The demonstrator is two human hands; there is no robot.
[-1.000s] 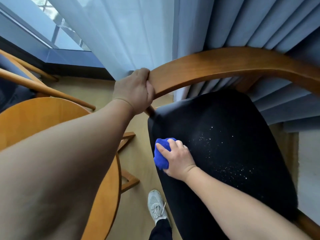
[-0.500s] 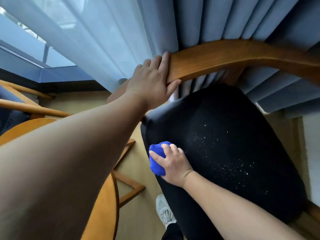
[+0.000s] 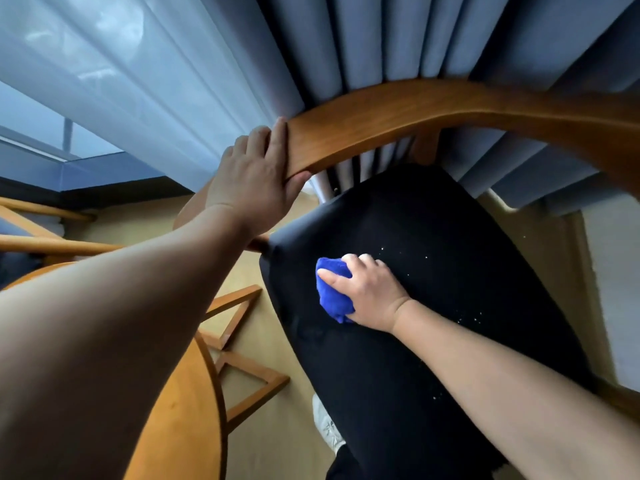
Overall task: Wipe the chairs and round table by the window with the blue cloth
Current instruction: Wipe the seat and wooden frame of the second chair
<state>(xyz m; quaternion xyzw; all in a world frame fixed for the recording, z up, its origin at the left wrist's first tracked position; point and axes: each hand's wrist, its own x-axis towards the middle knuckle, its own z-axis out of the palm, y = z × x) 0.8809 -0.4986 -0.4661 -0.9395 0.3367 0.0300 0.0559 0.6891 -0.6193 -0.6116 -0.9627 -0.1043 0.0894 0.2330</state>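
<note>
Under my right hand (image 3: 370, 294) the fingers (image 3: 330, 276) are curled tight over the bunched bright-blue cloth (image 3: 330, 293), pressing it onto the black padded seat (image 3: 433, 271) of the wooden armchair, near the seat's left front edge. My left hand (image 3: 254, 180) steadies the chair, its fingers (image 3: 278, 140) wrapped over the curved brown wooden backrest rail (image 3: 433, 109), thumb tucked under it.

I judge I am partway through wiping this chair's seat: pale crumbs or specks (image 3: 471, 320) lie scattered on the black fabric just right of my wrist and beyond my knuckles. The next stroke calls for sweeping the cloth rightward across those specks, pushing them off the seat edge rather than grinding them in.

The round orange-brown wooden surface (image 3: 194, 393) sits at my lower left, mostly hidden behind my left forearm, so I cannot tell whether it is clean. Another chair's wooden rails (image 3: 52, 245) show at far left, cut off. Blue-grey pleated curtains (image 3: 398, 39) hang behind the backrest, touching it. Most of the cloth is hidden under my palm.
</note>
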